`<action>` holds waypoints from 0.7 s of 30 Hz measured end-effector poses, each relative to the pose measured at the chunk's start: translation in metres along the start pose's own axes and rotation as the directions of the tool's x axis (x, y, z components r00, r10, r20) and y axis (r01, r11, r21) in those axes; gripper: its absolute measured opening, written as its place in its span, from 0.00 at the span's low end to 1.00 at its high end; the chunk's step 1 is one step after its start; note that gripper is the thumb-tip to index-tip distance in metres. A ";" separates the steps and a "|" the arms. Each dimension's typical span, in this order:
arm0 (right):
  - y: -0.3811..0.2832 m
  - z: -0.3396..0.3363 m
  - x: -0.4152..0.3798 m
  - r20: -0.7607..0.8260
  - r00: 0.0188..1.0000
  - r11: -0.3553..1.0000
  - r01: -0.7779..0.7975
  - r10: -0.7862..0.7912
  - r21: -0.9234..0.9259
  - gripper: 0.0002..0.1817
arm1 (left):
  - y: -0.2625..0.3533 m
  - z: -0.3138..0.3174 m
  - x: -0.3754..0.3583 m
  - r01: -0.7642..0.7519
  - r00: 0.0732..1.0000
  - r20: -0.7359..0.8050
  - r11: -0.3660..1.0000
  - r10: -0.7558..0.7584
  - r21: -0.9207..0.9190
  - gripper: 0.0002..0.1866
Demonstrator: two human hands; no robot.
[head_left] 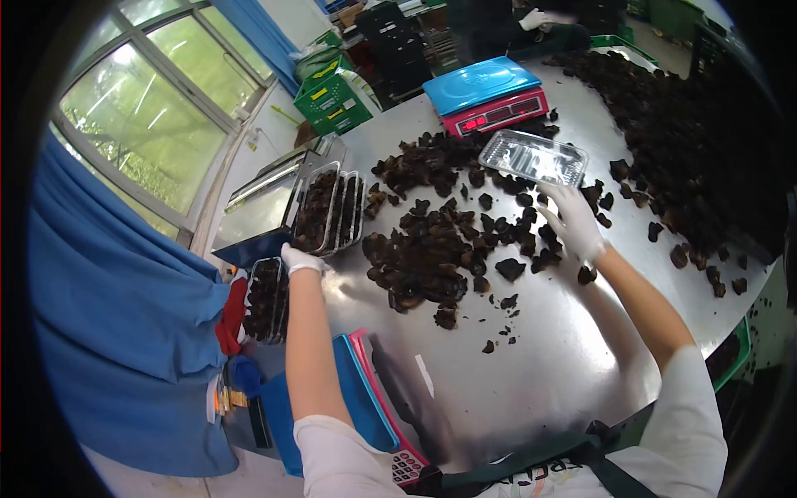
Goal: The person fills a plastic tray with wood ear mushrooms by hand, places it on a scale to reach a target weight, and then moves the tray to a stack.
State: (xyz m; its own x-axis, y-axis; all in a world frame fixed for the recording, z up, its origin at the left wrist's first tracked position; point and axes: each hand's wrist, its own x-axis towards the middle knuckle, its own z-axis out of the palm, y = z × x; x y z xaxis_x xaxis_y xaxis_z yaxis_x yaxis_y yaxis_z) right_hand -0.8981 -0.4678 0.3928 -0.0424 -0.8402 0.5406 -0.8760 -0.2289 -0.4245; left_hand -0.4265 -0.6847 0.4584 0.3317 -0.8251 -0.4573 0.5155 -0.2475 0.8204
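Note:
My left hand (300, 259), in a white glove, is at the lower end of several filled clear trays (317, 212) that stand beside a metal box; its fingers are partly hidden. My right hand (573, 222), also gloved, has its fingers apart just below an empty clear plastic tray (534, 158). That tray lies at the foot of a pink and blue scale (488, 98) with a lit red display. Dark brown, mushroom-like pieces (419, 261) are spread over the table between my hands.
A large dark heap (672, 141) covers the right side of the metal table (531, 373). Another filled tray (266, 300) is at the left edge. A second scale (365, 390) is near my body. Green crates (334, 100) stand behind. A gloved person (535, 18) is at the far side.

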 end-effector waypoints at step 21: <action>0.081 -0.061 0.041 0.315 0.911 0.962 -0.230 0.266 -0.146 0.11 | -0.016 -0.113 -0.221 -0.248 0.933 0.307 0.953 0.185 0.177 0.41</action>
State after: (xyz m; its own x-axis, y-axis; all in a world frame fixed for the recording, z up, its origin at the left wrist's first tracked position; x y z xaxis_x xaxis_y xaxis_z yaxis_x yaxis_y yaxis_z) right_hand -1.0003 -0.4908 0.4248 -0.1202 -0.9812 0.1510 -0.9031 0.0449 -0.4271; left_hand -0.4189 -0.4412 0.5073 0.1622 -0.9721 -0.1691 0.2693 -0.1213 0.9554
